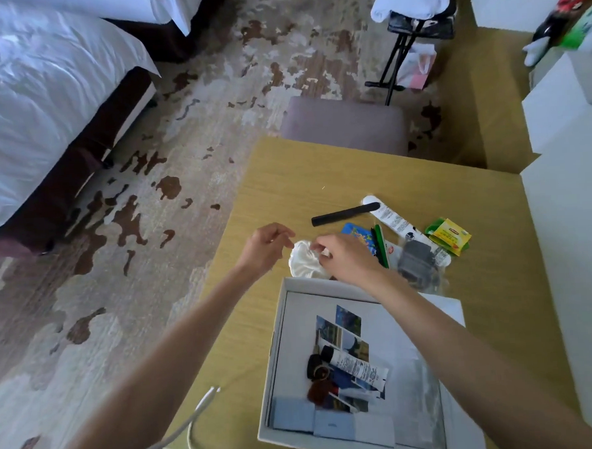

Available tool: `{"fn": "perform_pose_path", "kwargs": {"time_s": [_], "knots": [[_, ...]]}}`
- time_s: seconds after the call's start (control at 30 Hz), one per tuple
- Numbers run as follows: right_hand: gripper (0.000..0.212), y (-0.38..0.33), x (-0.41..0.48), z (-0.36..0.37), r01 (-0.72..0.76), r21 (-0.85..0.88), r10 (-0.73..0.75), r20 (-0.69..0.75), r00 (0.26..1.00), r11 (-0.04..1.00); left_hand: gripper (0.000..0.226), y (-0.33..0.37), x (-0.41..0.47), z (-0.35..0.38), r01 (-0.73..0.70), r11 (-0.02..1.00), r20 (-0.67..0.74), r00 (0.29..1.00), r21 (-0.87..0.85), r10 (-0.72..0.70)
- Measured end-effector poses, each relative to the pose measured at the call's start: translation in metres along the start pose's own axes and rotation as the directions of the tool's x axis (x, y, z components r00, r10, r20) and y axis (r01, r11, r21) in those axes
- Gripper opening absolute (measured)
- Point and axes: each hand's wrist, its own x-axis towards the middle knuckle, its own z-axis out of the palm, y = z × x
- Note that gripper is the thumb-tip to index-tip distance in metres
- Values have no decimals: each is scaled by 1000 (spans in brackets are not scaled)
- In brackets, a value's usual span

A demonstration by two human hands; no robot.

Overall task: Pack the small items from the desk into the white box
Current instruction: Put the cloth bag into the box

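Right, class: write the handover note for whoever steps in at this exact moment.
Left hand: open-fingered beside the white cloth item.
Right hand: pinching that item at its edge, just beyond the white box.
Done: a tube and small dark bits lie in the box.
Left on the desk: black stick, yellow tea packet, green pen, blue packet.

We can't read any text at this res. Small black print runs along the white tube (360, 366) inside the white box (280, 354), too fine to make out. Same on the long white packet (394, 221) on the desk (285, 177): printed lines, illegible. Yellow sachet (453, 235) has a small dark label patch w/ blurred lettering, no brand we can confirm. Blue packet (356, 233) shows coloured graphics, maybe letters, unreadable. No nos. or signs legible elsewhere.
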Motion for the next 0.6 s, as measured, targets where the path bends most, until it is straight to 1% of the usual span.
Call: {"fn": "perform_pose_path", "kwargs": {"time_s": [0.07, 0.13, 0.23, 0.33, 0.4, 0.47, 0.53, 0.6], "knots": [[34, 0, 20, 11, 40, -76, -34, 77, 996, 996, 23, -15, 12, -2, 97, 993, 79, 992, 62, -101], [45, 2, 36, 22, 93, -108, -74, 172, 982, 990, 21, -30, 22, -5, 163, 981, 125, 976, 105, -176], [57, 2, 53, 37, 136, -144, -91, 286, 954, 980, 22, -46, 31, -7, 189, 969, 144, 966, 161, -213], [55, 4, 59, 44, 123, -196, -44, 365, 930, 973, 21, -54, 38, -7, 190, 959, 184, 956, 211, -229], [42, 7, 57, 40, 157, -210, -74, 356, 932, 965, 20, -56, 43, -5, 164, 952, 225, 948, 260, -225], [24, 12, 49, 29, 225, -227, -159, 276, 948, 948, 21, -57, 47, -2, 133, 946, 260, 942, 295, -213], [18, 18, 39, 13, 180, -160, -150, 181, 972, 971, 24, -57, 51, 6, 98, 945, 292, 937, 312, -193], [17, 27, 27, -5, 75, -37, -70, 109, 992, 997, 32, -54, 54, 17, 67, 941, 324, 929, 331, -180]]}}
